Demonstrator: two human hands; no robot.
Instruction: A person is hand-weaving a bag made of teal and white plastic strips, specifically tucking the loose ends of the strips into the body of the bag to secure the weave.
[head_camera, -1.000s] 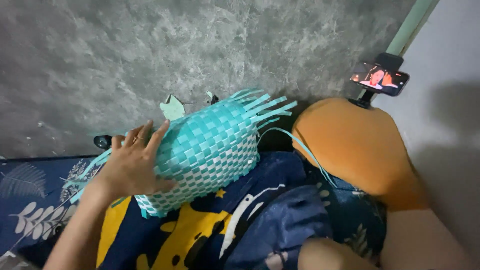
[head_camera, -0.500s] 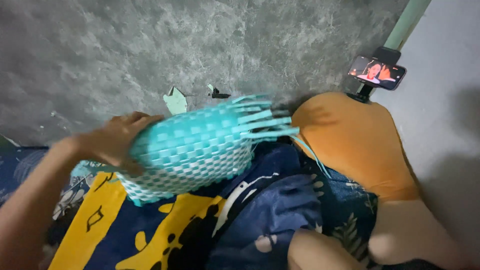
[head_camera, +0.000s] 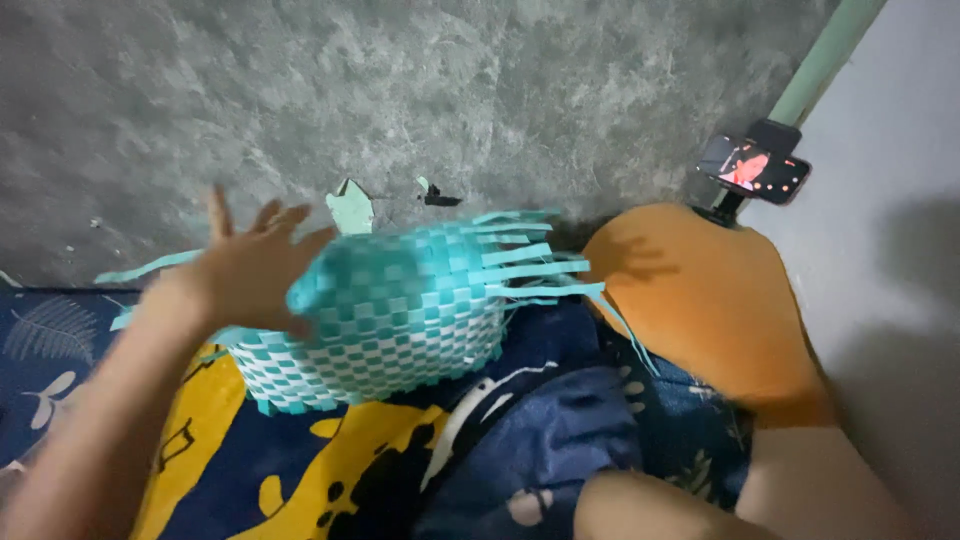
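A woven basket (head_camera: 400, 315) of teal and white strips lies on its side on a blue and yellow patterned blanket (head_camera: 330, 460). Loose teal strip ends (head_camera: 540, 262) stick out from its right end. My left hand (head_camera: 250, 268) is at the basket's left end, blurred, palm against the weave and fingers spread upward. My right hand is out of view. Bare skin of my leg (head_camera: 650, 500) shows at the bottom right.
A rough grey wall (head_camera: 450, 90) rises behind the blanket. An orange cushion (head_camera: 705, 295) lies right of the basket, with a phone on a stand (head_camera: 752, 168) behind it. A pale green scrap (head_camera: 348, 207) lies by the wall.
My left hand slid from the top of the basket to its left end and its fingers lifted and spread. The basket rolled and shifted slightly.
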